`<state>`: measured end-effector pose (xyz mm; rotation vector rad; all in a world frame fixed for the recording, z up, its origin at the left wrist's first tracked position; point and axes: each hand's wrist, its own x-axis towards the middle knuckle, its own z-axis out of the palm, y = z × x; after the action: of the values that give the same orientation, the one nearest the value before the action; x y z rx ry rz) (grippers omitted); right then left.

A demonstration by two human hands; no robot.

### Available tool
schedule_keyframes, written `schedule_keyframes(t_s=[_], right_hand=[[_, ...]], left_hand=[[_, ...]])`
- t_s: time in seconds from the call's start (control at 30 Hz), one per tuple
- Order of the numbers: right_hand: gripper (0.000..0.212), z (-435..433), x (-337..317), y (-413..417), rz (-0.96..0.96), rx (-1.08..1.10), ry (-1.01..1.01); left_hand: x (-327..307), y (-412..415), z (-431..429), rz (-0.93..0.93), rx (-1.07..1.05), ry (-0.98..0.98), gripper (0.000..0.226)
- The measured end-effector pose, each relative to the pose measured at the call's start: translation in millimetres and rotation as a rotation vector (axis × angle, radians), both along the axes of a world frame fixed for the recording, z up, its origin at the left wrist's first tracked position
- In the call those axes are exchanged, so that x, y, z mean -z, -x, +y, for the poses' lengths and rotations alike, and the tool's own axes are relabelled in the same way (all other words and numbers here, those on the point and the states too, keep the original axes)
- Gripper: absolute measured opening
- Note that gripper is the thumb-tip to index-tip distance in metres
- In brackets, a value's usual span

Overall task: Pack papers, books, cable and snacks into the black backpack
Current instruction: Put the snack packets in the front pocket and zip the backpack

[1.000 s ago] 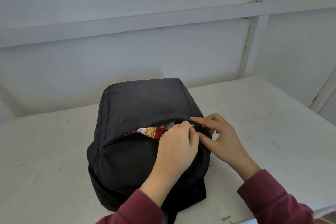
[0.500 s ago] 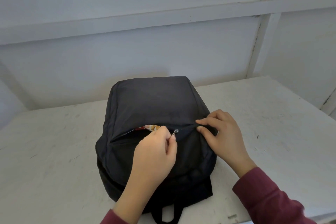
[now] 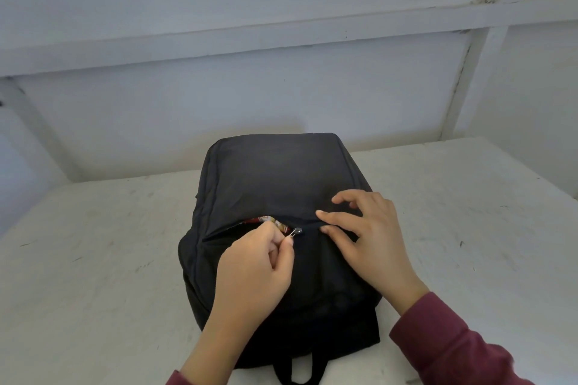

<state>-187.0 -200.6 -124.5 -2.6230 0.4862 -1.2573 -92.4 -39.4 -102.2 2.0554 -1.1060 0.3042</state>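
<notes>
The black backpack (image 3: 275,178) lies flat on the white table (image 3: 93,259) in front of me. Its front pocket zip is partly drawn, and a strip of a red and orange snack packet (image 3: 266,221) shows in the gap left of the slider. My left hand (image 3: 253,269) pinches the metal zipper pull (image 3: 295,232) between thumb and forefinger. My right hand (image 3: 366,237) rests on the fabric just right of the slider, fingers spread and pressing along the closed part of the zip. Papers, books and cable are not visible.
A pale blue panelled wall (image 3: 281,72) rises right behind the table. The backpack's carry loop (image 3: 294,372) hangs over the table's near edge. Bare tabletop stretches on both sides of the bag.
My left hand has dragged the zipper pull leftward, so less of the snack packet shows. My right hand's fingers have loosened and spread over the fabric.
</notes>
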Motion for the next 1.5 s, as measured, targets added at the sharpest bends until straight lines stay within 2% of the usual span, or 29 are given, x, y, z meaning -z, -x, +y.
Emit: schedule_keyframes(t_s=[0.3,0.43,0.53,0.6,0.67,0.7,0.73,0.83,0.93,1.0,1.07,1.17,1.33,1.4,1.5], right_hand=[[0.02,-1,5,-2,-0.071,-0.009,-0.012],[0.02,-2,6,0,-0.081,0.001,-0.006],[0.02,-1,8,0,-0.089,0.004,-0.006],[0.021,0,8,0,-0.086,0.006,-0.02],[0.022,-1,10,0,-0.072,0.005,-0.031],[0.023,-1,11,1,-0.06,-0.003,-0.044],[0.024,-1,11,2,-0.053,-0.021,-0.074],[0.032,-2,10,6,-0.105,-0.092,-0.296],[0.039,-5,5,11,-0.134,-0.056,-0.591],[0.042,-13,4,15,-0.102,0.027,-0.824],[0.041,-23,10,19,-0.069,0.098,-0.947],[0.036,-33,15,28,-0.017,0.107,-0.995],[0.019,-39,16,38,0.022,0.157,-1.055],[0.023,-39,18,42,0.044,0.198,-0.986],[0.021,-36,21,48,0.112,0.274,-0.754]], left_hand=[[-12,-11,29,-0.009,-0.233,-0.037,0.033],[-18,-29,53,0.08,-0.425,0.031,0.032],[-14,-39,66,0.114,-0.447,0.014,0.029],[-12,-41,66,0.127,-0.459,-0.02,0.024],[-12,-45,63,0.069,-0.473,-0.005,0.008],[-13,-46,61,0.037,-0.466,0.021,0.007],[-13,-47,58,0.015,-0.437,0.05,0.019],[-18,-48,46,-0.032,-0.197,0.052,0.032],[-18,-45,31,-0.127,0.037,-0.086,0.043],[-14,-43,22,-0.163,0.102,-0.19,0.05],[-7,-42,16,-0.205,0.103,-0.273,0.055],[6,-43,14,-0.293,0.058,-0.32,0.056],[13,-44,13,-0.323,0.03,-0.31,0.054],[14,-43,13,-0.326,0.027,-0.298,0.054],[17,-43,13,-0.332,0.017,-0.285,0.053]])
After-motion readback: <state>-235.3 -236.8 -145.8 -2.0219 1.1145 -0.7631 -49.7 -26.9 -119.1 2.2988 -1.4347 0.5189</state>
